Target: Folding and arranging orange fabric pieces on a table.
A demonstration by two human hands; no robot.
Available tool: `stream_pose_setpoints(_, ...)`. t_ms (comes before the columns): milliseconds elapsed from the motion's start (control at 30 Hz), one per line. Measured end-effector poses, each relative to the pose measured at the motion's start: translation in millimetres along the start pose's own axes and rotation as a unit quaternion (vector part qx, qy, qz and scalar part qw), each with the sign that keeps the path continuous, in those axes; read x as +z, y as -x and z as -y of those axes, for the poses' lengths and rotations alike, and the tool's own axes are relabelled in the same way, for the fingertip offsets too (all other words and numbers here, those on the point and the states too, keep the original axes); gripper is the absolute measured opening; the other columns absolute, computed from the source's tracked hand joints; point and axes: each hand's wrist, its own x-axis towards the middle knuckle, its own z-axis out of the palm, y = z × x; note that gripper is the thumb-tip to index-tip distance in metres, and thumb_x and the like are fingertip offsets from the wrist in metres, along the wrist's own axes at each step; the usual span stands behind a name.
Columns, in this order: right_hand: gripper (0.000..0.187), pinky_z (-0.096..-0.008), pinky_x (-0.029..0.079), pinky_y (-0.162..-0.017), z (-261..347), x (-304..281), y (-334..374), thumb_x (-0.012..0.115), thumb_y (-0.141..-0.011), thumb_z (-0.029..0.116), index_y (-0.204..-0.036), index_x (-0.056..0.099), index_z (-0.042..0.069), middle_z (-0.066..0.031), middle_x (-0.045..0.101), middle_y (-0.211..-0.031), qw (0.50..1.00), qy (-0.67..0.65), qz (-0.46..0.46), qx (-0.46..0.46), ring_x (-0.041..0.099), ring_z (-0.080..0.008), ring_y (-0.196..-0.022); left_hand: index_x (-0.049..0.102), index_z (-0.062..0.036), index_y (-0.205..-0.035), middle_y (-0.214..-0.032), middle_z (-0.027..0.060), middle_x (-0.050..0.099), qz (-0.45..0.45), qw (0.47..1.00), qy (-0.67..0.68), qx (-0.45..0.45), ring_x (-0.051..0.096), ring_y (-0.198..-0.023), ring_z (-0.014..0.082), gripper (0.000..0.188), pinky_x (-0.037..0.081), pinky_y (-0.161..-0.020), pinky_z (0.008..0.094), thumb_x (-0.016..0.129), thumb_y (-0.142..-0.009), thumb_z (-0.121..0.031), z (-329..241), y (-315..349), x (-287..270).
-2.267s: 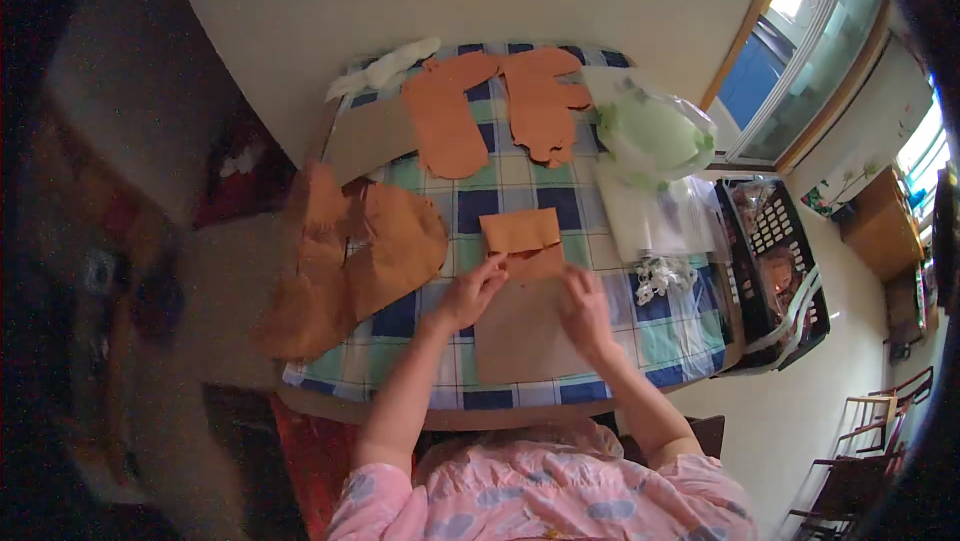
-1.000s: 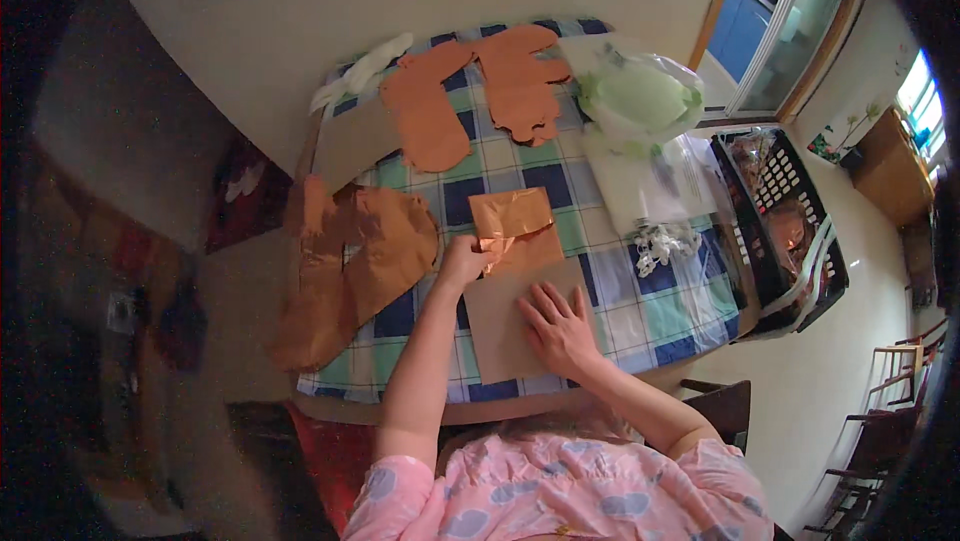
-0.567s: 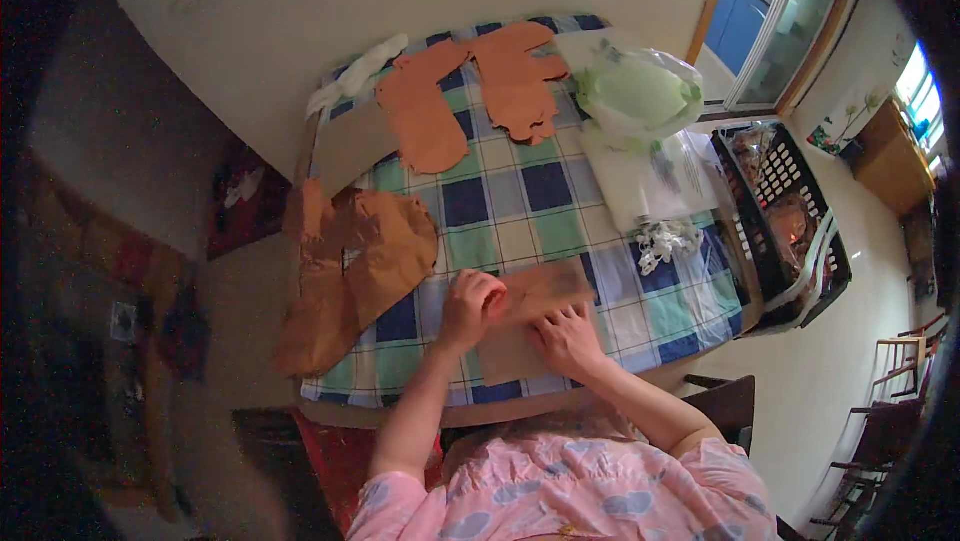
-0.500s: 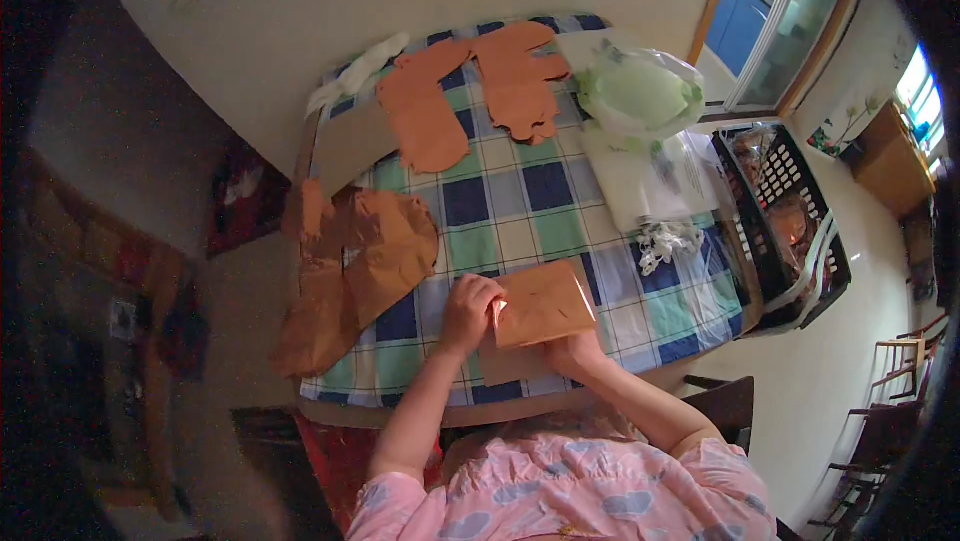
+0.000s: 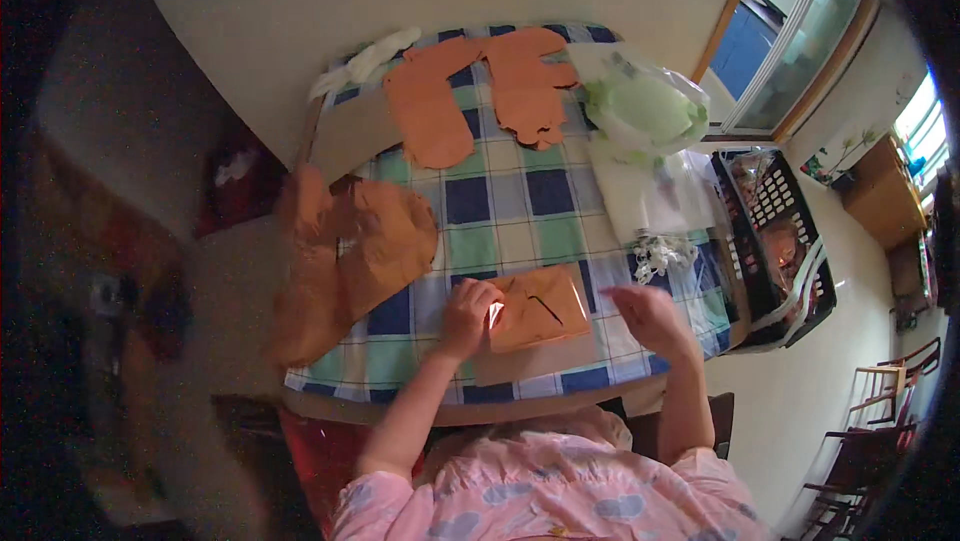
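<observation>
A flat orange packet (image 5: pixel 525 326) in shiny clear wrapping lies at the table's near edge, with a thin dark line across its top. My left hand (image 5: pixel 468 316) is closed on the packet's left edge, where a pale fold shows by the fingertips. Off to the packet's right, my right hand (image 5: pixel 655 321) is raised and apart from it, fingers pointing left; blur hides how far they are closed. Beneath the packet a flat brownish sheet (image 5: pixel 545 361) shows. Crumpled orange-brown sheeting (image 5: pixel 385 241) lies left of my left hand.
Two orange cut-out shapes (image 5: pixel 435 116) lie at the back of the checked tablecloth (image 5: pixel 505 241). On the right are a translucent green-tinted bag (image 5: pixel 645 111), white sheets (image 5: pixel 650 191) and bunched white strings (image 5: pixel 665 256). A black basket (image 5: pixel 775 186) stands by the right edge.
My right hand has come out from under the packet's near right side and moved right. The dark line now shows more clearly. My left hand still holds the left edge.
</observation>
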Motion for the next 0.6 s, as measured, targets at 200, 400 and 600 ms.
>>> stream_pose_setpoints(200, 0.041, -0.0474, 0.034, -0.104, 21.6, 68.6, -81.8, 0.058, -0.087, 0.017, -0.126, 0.052, 0.007, -0.0145, 0.052, -0.131, 0.974, 0.126, -0.089, -0.164, 0.045, -0.0306, -0.125, 0.06, -0.0065, -0.089, -0.092, 0.0096, 0.061, 0.002, 1.0, -0.004, 0.027, 0.057, -0.091, 0.0301, 0.012, 0.047, -0.081, 0.0396, 0.057, -0.077, -0.008, 6.4, -3.2, 6.5)
stream_pose_setpoints(400, 0.051, -0.0487, 0.026, -0.11, -2.7, 118.3, -75.9, 0.056, -0.089, 0.029, -0.135, 0.045, 0.009, -0.0158, 0.042, -0.141, 0.96, 0.157, -0.113, -0.205, 0.038, -0.0332, -0.132, 0.061, -0.009, -0.091, -0.098, 0.006, 0.059, -0.01, 0.998, -0.058, 0.001, 0.055, -0.097, 0.0278, 0.019, 0.046, -0.081, 0.037, 0.065, -0.073, -0.008, 11.8, 2.2, 7.1)
stream_pose_setpoints(600, 0.051, -0.049, 0.024, -0.111, -1.7, 118.2, -74.3, 0.054, -0.091, 0.031, -0.136, 0.044, 0.011, -0.0165, 0.04, -0.143, 0.959, 0.166, -0.11, -0.203, 0.036, -0.0333, -0.134, 0.06, -0.0069, -0.085, -0.09, 0.0105, 0.059, -0.019, 0.984, -0.089, -0.154, 0.056, -0.092, 0.0315, 0.018, 0.043, -0.081, 0.0432, 0.072, -0.074, -0.016, 50.5, 1.9, -10.1)
